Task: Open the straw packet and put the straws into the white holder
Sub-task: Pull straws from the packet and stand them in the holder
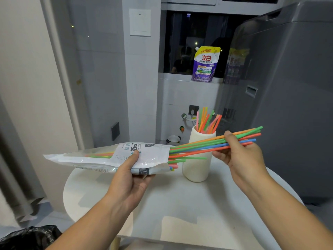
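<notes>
Over the tabletop [180, 199], head view: I see the left hand [129, 179] gripping the straw packet [153, 154], held level, thumb pressed on top. The right hand [241, 156] pinches a bundle of coloured straws [198, 146] poking from the packet's open end. Just behind them, the white holder [196, 170] stands on the tabletop with more straws [207, 121] upright inside.

1. Bare table [180, 204] lies open in front of the white holder [196, 170].
2. Upright straws [203, 121] crowd the holder's mouth.
3. A grey appliance [292, 105] walls off the right side, near the holder.
</notes>
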Available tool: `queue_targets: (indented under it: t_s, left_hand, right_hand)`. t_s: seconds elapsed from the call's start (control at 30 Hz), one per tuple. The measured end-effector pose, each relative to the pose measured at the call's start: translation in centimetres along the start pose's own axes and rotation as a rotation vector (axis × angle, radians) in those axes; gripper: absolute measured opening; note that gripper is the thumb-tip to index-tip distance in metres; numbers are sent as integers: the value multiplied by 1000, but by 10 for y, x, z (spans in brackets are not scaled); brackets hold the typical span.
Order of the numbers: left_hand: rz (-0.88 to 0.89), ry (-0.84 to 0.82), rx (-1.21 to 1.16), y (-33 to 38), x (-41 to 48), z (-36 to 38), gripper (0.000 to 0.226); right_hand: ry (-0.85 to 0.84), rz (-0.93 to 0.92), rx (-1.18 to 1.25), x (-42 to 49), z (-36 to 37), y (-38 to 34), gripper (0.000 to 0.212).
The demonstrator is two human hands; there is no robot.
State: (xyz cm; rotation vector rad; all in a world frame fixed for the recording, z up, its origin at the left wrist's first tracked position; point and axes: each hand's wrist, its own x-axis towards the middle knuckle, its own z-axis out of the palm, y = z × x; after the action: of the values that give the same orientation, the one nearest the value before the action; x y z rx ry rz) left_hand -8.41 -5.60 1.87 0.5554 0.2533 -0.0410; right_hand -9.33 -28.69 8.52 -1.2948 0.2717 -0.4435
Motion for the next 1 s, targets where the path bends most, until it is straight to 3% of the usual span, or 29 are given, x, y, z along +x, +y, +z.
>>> queue_targets:
  t_s: [0.6, 0.83, 1.0]
  left_hand:
    - [21, 14, -22, 6, 1, -2, 20]
    - [13, 5, 4, 2, -2, 0, 22]
    - [6, -4, 29, -2, -2, 1, 22]
  right_hand:
    - [59, -90, 10, 21, -37, -51, 16]
    - [216, -300, 42, 21, -45, -70, 16]
    - [251, -421, -102, 23, -41, -78, 21]
